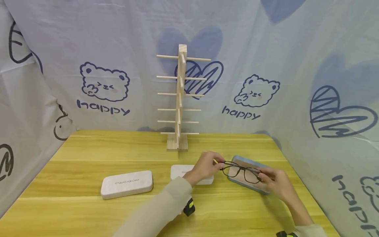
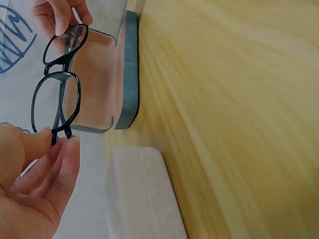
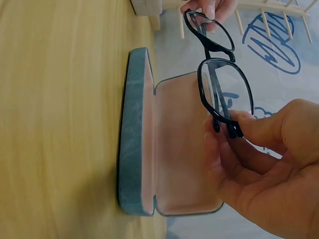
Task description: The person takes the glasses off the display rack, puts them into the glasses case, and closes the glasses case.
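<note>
Black-framed eyeglasses (image 1: 241,169) are held up between both hands, their temples folded behind the lenses. My left hand (image 1: 206,166) pinches one end of the frame between thumb and fingers. At the other end, my right hand (image 1: 276,182) pinches the frame the same way. Beneath the glasses lies an open blue-grey glasses case (image 1: 251,189) with a pinkish lining; in the right wrist view the case (image 3: 132,149) stands with its lid raised and nothing shows inside. Beside the left wrist, a white glasses case (image 1: 207,180) is partly hidden by that arm.
Another white case (image 1: 127,185), closed and lettered, lies on the left of the wooden table (image 1: 74,217). At the back stands a wooden rack (image 1: 180,98) with several rows of thin pegs. A printed cloth (image 1: 142,39) hangs behind and at both sides.
</note>
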`<state>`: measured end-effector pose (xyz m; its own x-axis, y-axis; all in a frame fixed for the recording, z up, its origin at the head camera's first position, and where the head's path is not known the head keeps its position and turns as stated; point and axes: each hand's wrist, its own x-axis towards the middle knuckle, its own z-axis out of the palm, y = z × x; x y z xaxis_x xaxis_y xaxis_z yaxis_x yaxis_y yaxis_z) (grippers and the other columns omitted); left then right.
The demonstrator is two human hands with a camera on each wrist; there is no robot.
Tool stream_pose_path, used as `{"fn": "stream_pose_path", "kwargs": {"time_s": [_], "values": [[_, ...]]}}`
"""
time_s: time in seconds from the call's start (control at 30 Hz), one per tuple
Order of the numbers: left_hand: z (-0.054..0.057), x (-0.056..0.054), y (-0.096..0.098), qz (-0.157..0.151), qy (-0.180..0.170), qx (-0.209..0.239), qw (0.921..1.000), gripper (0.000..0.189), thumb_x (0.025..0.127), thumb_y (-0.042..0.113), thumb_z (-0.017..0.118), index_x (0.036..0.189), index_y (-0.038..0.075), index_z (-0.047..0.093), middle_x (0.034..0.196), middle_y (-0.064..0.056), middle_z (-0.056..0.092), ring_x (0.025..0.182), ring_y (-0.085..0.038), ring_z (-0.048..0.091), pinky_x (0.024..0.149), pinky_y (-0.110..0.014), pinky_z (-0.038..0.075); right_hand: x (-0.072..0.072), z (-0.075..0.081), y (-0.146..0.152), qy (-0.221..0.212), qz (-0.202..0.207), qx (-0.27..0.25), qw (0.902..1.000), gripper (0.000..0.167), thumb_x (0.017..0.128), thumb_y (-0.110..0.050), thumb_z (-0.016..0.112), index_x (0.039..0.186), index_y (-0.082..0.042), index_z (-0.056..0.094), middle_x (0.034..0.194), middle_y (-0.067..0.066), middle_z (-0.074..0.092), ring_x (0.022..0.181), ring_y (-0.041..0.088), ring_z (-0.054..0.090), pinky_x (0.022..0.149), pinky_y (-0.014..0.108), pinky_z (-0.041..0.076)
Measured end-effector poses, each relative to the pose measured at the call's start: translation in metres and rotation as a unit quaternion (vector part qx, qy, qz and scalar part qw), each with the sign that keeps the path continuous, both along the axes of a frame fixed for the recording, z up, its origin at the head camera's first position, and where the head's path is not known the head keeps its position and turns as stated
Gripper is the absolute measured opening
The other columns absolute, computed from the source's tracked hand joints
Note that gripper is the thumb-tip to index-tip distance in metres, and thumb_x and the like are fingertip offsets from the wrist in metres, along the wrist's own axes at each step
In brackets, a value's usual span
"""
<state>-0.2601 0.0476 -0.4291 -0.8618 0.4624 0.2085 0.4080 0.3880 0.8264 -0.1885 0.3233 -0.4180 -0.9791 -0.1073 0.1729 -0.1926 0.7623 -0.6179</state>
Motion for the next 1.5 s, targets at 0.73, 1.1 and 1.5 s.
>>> {"fn": "stream_pose_path", "kwargs": {"time_s": [0.73,1.1,1.5], "values": [[-0.015,-0.01,0.037,0.029,0.002,-0.07,0.9972,0.015,0.097,0.002,0.069,0.108,0.005,0.079,0.104,-0.009,0.078,0.096,-0.017,0.072,0.079,-0.022,0.058,-0.004,-0.012,0.016,-0.04,-0.04,0.042,0.9975,0.027,0.099,0.004,0.06,0.123,0.01,0.07,0.119,0.031,0.072,0.106,0.046,0.071,0.063,0.019,0.055],[-0.019,-0.01,0.047,0.033,0.022,-0.101,0.9941,0.014,0.093,0.001,0.074,0.105,0.004,0.08,0.1,-0.006,0.079,0.089,-0.012,0.073,0.075,-0.015,0.056,-0.005,-0.018,0.023,-0.07,-0.061,0.052,0.9943,0.025,0.099,-0.001,0.063,0.121,0.008,0.071,0.116,0.029,0.073,0.097,0.037,0.074,0.061,0.024,0.055],[-0.023,-0.01,0.061,0.04,0.033,-0.129,0.9903,0.018,0.094,0.002,0.073,0.108,0.009,0.081,0.107,-0.005,0.079,0.095,-0.011,0.073,0.076,-0.016,0.057,-0.006,-0.022,0.028,-0.069,-0.093,0.057,0.9916,0.025,0.098,-0.001,0.063,0.118,0.009,0.072,0.119,0.032,0.071,0.093,0.037,0.074,0.064,0.033,0.06]]}}
